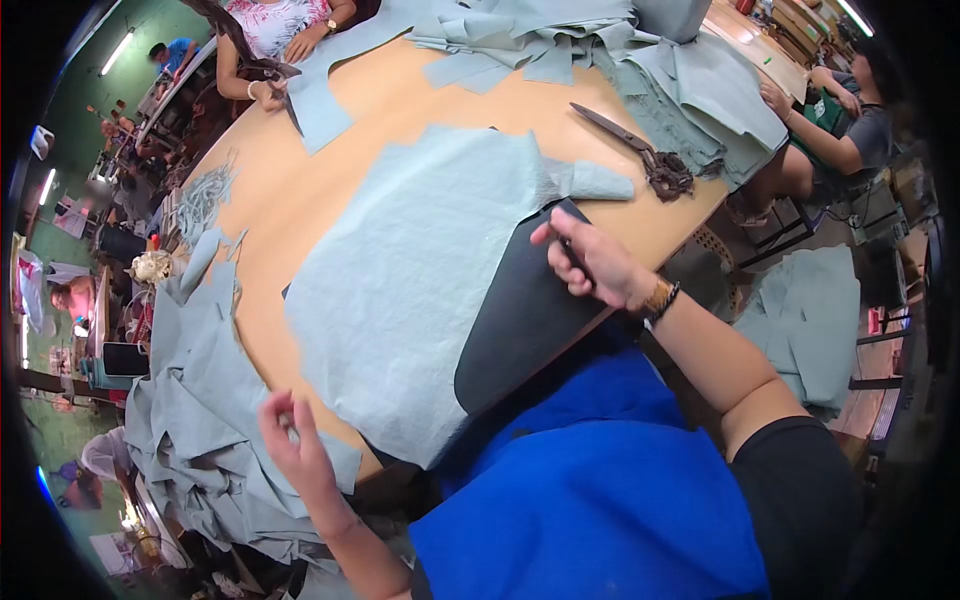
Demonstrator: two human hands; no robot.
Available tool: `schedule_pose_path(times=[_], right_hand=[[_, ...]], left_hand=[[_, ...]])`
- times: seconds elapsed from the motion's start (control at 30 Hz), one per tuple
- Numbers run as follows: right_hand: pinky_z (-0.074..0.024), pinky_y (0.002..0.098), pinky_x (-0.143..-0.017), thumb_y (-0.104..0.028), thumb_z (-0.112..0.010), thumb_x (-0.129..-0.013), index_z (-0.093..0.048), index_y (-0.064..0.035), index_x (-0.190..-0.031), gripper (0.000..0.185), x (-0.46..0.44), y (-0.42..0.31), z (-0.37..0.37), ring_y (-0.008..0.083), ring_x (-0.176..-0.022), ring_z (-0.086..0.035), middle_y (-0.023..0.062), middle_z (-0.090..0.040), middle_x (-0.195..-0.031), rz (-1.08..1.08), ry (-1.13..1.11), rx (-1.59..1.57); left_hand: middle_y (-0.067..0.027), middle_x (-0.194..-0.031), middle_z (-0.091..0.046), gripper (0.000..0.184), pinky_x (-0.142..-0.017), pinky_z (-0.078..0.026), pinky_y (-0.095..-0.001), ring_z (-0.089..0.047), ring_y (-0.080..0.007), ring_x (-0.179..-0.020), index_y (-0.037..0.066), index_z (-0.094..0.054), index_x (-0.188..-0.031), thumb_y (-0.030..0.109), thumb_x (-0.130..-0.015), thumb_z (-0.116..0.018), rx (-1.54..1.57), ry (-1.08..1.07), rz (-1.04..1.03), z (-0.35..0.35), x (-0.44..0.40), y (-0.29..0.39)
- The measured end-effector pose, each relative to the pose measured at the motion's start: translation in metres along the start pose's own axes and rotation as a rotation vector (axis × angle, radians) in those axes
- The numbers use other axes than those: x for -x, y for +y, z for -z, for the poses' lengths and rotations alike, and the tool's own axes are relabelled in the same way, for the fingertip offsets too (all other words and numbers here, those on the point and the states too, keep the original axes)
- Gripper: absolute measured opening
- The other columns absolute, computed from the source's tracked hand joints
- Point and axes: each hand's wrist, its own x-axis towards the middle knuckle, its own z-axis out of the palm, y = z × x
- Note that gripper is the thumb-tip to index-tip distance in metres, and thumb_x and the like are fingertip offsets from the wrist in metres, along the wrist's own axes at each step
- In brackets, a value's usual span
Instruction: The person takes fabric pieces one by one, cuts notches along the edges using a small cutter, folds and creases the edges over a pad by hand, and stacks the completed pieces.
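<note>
A large pale grey-green sheet of fabric or leather lies on the table in front of me. Beside its right edge is a black flat template-like piece, partly overlapped by the sheet. My right hand is above the black piece, fingers closed around a slim dark pen-like stick. Off the sheet's lower left edge, my left hand is raised with loosely curled fingers, apart and holding nothing. Large dark scissors with cloth-wrapped handles lie farther right, beyond a small rolled scrap.
Pale sheets are piled at the far edge, the right corner and the left side. Across the wooden table, a person's hand works scissors on a piece. Another person sits at the right.
</note>
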Motion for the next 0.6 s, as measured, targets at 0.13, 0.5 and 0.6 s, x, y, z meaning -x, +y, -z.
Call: schedule_pose_path(times=[0.13, 0.5, 0.6], right_hand=[[-0.0301, 0.0175, -0.045, -0.041, -0.046, -0.103, -0.056, -0.0086, -0.113, 0.035, -0.018, 0.002, 0.015, 0.0035, -0.055, -0.038, -0.0052, -0.047, -0.071, -0.044, 0.021, -0.138], [-0.0279, 0.0161, -0.041, -0.041, -0.045, -0.104, -0.055, -0.0093, -0.118, 0.036, -0.023, 0.0, 0.014, 0.0022, -0.053, -0.035, -0.0047, -0.045, -0.073, -0.294, -0.089, -0.12], [-0.0273, 0.0157, -0.04, -0.042, -0.044, -0.104, -0.055, -0.0093, -0.118, 0.037, -0.033, -0.005, 0.004, 0.0019, -0.051, -0.034, -0.0051, -0.043, -0.072, -0.331, -0.109, -0.12]], left_hand=[[-0.0093, -0.092, -0.068, 0.012, -0.077, -0.048, -0.0305, -0.064, -0.0186, -0.086, 0.004, -0.069, -0.099, 0.013, -0.091, -0.066, -0.04, -0.332, -0.468, -0.102, -0.049, 0.065], [-0.0054, -0.085, -0.067, 0.007, -0.061, -0.05, -0.0321, -0.064, -0.0204, -0.068, 0.009, -0.073, -0.089, 0.015, -0.085, -0.073, 0.052, -0.313, -0.492, -0.216, -0.051, 0.051], [-0.0048, -0.082, -0.066, 0.006, -0.059, -0.049, -0.032, -0.063, -0.0193, -0.065, 0.01, -0.073, -0.088, 0.015, -0.086, -0.072, 0.08, -0.281, -0.424, -0.21, -0.05, 0.055]])
